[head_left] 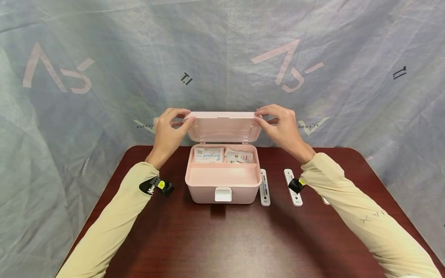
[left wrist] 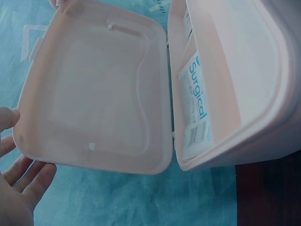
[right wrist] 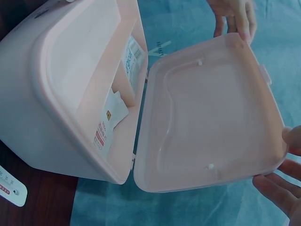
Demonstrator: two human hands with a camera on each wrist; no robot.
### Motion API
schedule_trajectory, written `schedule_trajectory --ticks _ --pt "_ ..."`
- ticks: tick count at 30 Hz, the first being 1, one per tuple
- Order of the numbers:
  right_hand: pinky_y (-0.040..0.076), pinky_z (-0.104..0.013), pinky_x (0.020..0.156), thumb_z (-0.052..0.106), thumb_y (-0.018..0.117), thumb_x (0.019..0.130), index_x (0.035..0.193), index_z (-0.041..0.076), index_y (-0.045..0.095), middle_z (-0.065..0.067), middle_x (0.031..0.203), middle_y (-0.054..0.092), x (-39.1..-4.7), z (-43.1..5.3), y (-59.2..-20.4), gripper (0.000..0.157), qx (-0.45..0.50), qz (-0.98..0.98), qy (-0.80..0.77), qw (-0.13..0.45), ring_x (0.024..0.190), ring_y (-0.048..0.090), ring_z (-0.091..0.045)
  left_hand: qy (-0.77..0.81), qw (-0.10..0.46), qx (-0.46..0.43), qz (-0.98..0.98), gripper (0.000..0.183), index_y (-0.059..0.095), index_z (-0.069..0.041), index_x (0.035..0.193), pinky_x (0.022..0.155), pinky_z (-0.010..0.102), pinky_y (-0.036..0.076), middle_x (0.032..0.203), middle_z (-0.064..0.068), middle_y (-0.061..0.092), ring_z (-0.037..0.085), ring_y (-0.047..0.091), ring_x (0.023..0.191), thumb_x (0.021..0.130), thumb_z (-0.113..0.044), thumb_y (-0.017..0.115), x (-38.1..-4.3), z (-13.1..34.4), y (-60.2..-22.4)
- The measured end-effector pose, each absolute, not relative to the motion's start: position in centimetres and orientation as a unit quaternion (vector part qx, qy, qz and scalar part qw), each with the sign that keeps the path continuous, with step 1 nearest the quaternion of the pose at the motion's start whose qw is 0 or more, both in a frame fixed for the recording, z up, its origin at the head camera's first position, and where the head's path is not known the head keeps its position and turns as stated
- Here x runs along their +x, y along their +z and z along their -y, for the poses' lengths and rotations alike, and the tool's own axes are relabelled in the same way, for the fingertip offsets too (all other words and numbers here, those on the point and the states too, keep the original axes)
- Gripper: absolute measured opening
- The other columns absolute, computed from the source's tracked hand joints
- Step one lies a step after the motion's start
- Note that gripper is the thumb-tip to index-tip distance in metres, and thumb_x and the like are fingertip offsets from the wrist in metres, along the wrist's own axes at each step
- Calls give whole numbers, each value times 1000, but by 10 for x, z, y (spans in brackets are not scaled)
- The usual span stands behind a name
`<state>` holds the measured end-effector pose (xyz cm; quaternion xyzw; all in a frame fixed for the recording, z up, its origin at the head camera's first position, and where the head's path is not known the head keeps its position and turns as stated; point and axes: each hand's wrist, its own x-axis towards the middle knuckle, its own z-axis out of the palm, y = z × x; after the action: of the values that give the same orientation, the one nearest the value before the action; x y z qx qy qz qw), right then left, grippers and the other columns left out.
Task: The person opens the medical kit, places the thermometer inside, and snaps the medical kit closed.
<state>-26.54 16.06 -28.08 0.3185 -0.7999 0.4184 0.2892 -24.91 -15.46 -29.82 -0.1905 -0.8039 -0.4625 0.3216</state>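
A pink plastic storage box (head_left: 203, 195) stands on the table with its lid (head_left: 224, 131) raised at the back. My left hand (head_left: 168, 131) pinches the lid's upper left corner between thumb and fingers. At the opposite corner, my right hand (head_left: 282, 125) grips the lid the same way. Inside the box, the rear left compartment holds a packet marked "Surgical" (head_left: 209, 155). Small white sachets (head_left: 245, 156) lie in the rear right compartment. The wide front compartment shows its bare bottom. A white latch (head_left: 223, 194) sits on the box's front.
Right of the box, a white thermometer strip (head_left: 265, 191) lies close to its side. Another strip (head_left: 293, 189) is farther right, and the end of a third white piece (head_left: 325, 200) shows beside my right sleeve. A grey printed cloth (head_left: 222, 50) hangs behind the dark red table (head_left: 222, 239).
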Motion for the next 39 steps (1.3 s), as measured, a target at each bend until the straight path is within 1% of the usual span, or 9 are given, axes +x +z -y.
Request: schedule_trajectory --ticks 6,10,17,20,24,27,33,36,39 --pt "58 -32 65 11 73 84 93 5 75 -2 95 70 -269 -158 -278 11 316 804 406 298 91 65 -14 -456 328 -189 806 26 71 -7 105 78 32 55 103 6 61 15 59 96 85 -24 72 -252 155 -296" --pt "58 -34 65 11 72 84 92 4 75 -3 95 70 -272 -158 -276 11 315 807 398 303 90 65 -16 -457 328 -189 805 27 71 -6 105 79 37 56 103 6 61 16 58 96 85 -24 72 -255 155 -295" --pt "58 -31 64 11 73 84 91 3 76 -4 94 70 -276 -155 -275 10 310 811 395 300 90 65 -16 -457 324 -184 807 26 71 -5 103 79 46 55 101 7 61 17 58 96 86 -25 71 -260 157 -294" --pt "58 -33 64 10 74 83 90 3 76 -4 93 70 -278 -154 -274 10 309 810 398 300 89 65 -16 -454 326 -182 809 26 72 -6 103 78 45 55 100 6 61 17 58 96 86 -26 71 -262 157 -294" --pt "58 -36 64 9 74 83 89 2 75 -5 92 70 -282 -153 -274 9 310 807 399 306 87 65 -17 -449 331 -176 811 26 73 -8 103 77 36 56 100 3 62 12 58 95 85 -28 72 -265 157 -293" --pt "58 -36 64 8 73 83 89 2 75 -5 91 69 -284 -154 -275 9 304 805 399 315 86 65 -17 -446 330 -176 813 27 73 -9 103 76 30 56 101 1 62 10 58 95 85 -29 73 -268 155 -293" --pt "58 -35 63 9 72 85 88 3 75 -5 90 68 -288 -153 -276 8 291 806 400 325 82 64 -16 -444 327 -176 815 29 73 -9 105 77 30 56 102 2 62 11 58 95 85 -30 72 -275 154 -291" --pt "57 -30 62 11 71 85 87 3 75 -5 87 67 -290 -152 -275 8 289 810 393 324 77 62 -14 -443 332 -172 815 29 74 -9 104 75 32 55 98 2 63 11 58 91 85 -31 73 -278 155 -290" --pt "53 -21 60 11 72 85 86 4 75 -5 84 65 -293 -150 -273 8 285 817 381 327 73 59 -13 -436 339 -171 816 28 74 -9 102 72 33 54 94 2 63 11 58 86 84 -31 73 -282 156 -290"
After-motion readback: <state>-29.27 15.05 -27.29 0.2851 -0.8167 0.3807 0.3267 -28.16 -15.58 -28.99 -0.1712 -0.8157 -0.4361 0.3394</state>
